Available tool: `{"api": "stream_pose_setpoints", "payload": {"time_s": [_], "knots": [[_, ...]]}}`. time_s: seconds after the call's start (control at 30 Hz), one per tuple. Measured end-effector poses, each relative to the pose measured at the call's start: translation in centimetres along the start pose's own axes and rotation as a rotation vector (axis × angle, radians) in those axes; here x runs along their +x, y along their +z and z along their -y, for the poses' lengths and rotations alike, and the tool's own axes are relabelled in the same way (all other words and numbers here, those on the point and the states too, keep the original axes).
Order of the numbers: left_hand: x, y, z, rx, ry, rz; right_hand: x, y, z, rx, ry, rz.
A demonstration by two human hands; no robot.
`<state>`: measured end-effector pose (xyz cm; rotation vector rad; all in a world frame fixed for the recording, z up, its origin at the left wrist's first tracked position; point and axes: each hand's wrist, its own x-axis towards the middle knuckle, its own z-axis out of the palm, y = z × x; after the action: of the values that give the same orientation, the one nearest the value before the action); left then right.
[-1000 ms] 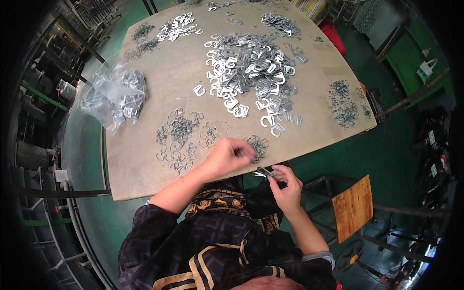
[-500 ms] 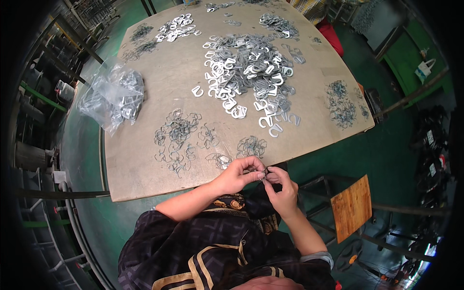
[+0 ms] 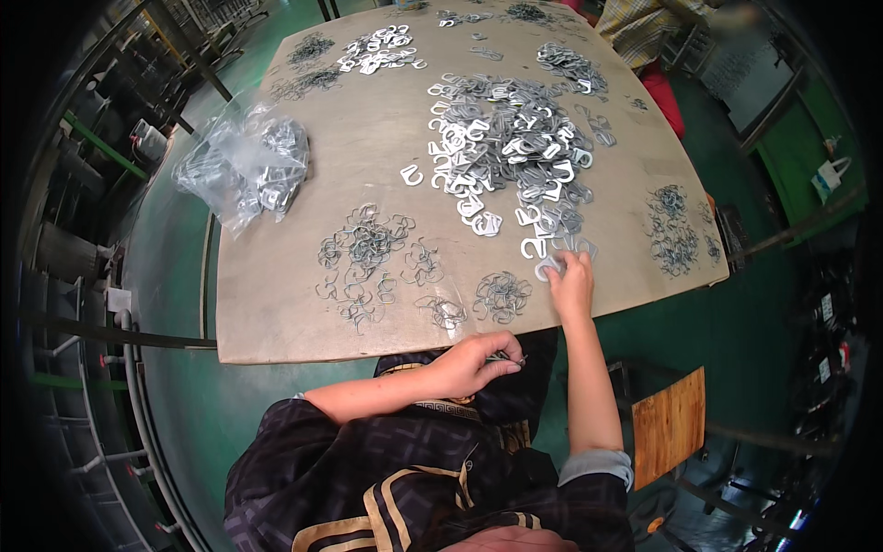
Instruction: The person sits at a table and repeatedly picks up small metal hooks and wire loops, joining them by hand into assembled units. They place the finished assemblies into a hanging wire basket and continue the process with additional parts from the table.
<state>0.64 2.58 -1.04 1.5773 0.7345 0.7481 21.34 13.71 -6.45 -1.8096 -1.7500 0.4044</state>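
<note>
My left hand (image 3: 480, 362) is closed at the table's near edge, pinching small thin metal pieces, probably wire clips, largely covered by the fingers. Stretched out over the table, my right hand (image 3: 574, 283) has its thumb and fingers on a flat grey metal hook (image 3: 548, 268) at the near end of the big hook pile (image 3: 510, 138). Between the left hand and that pile lies a small heap of bent wire clips (image 3: 502, 296). A few more wire clips (image 3: 443, 313) lie just beyond my left hand.
The brown-topped table (image 3: 267, 313) carries a larger wire clip heap (image 3: 366, 241) and a clear plastic bag of metal parts (image 3: 248, 166) on the left. More wire clips (image 3: 673, 230) lie at right. A wooden-topped stool (image 3: 670, 428) stands beside me. Another person's checked sleeve (image 3: 635, 32) shows far right.
My hands have come apart. The right one has reached forward to the near hooks of the pile, while the left stays by the table edge, still pinching. The view has shifted slightly.
</note>
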Motion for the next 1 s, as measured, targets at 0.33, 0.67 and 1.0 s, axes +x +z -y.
{"api": "stream_pose_setpoints", "payload": {"time_s": [0.33,0.67,1.0], "knots": [[-0.1,0.4,0.7,-0.012,-0.015,-0.023,0.9,-0.7,-1.1,0.07,0.04,0.1],[0.0,0.6,1.3,-0.022,-0.074,-0.081,-2.6,-4.4,-0.1,0.702,0.236,0.216],[0.3,1.3,0.7,0.029,-0.02,-0.215,-10.3,-6.5,5.3,0.984,0.215,0.155]]}}
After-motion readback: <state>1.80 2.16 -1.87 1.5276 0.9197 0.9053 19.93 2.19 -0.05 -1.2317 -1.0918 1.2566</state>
